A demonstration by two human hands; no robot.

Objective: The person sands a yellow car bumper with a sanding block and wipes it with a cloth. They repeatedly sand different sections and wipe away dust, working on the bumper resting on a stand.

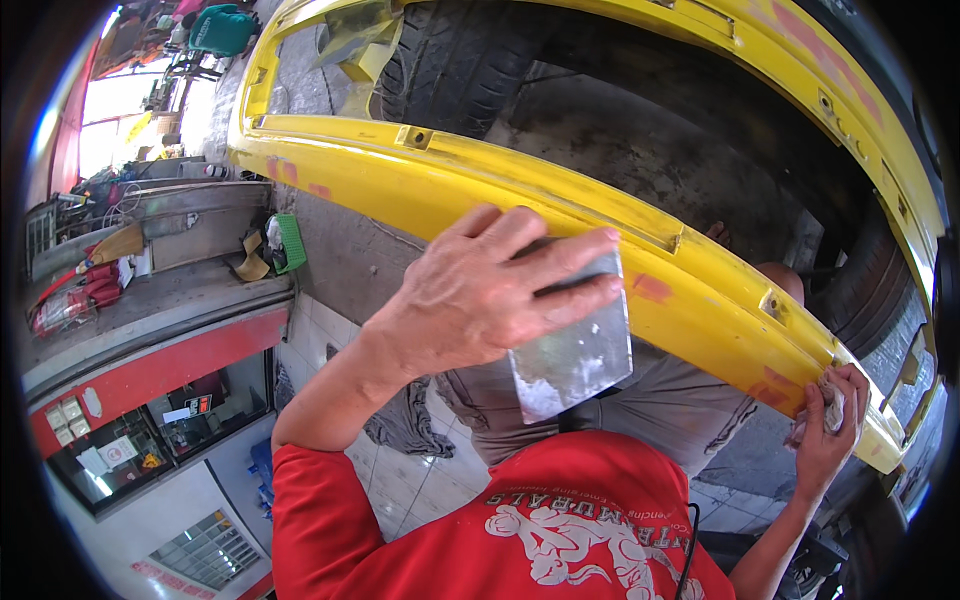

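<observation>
My left hand [465, 290] is closed around the upper part of a flat grey plate [580, 345], which has white smears near its lower edge. The hand is beside the long yellow bumper [370, 180]; I cannot tell whether its knuckles touch it. Pink and reddish patches mark the bumper in several places. At the bumper's right end, my right hand [838, 440] grips a crumpled, pale rag [832, 400] against or close to the yellow surface. Part of the rag is hidden by my fingers.
Dark tyres [455, 70] stand behind the bumper's lower bar. A grey cloth [410, 425] lies on the tiled floor to the left. Farther left is a cluttered grey ledge [185, 310] with a green basket [289, 243]. Someone in a green shirt [222, 30] is far back.
</observation>
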